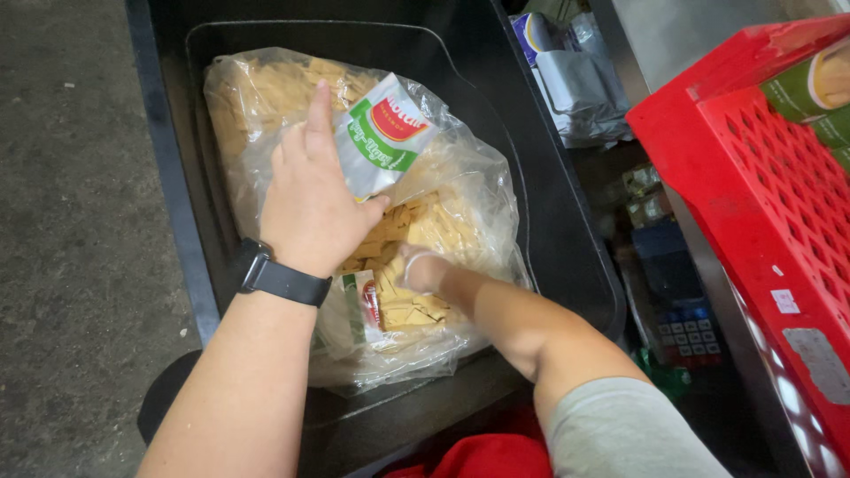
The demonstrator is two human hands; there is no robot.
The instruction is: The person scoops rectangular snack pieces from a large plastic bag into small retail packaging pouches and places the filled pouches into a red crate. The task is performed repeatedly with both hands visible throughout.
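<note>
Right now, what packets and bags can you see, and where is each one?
Clear plastic bag: in the black bin, full of tan pieces.
White, green and red packet: on the bag, beside the left hand.
Green packages: in the red crate, upper right.
White bags: behind the bin.

Black wristband [282, 281], grey sleeve [625, 429].
</note>
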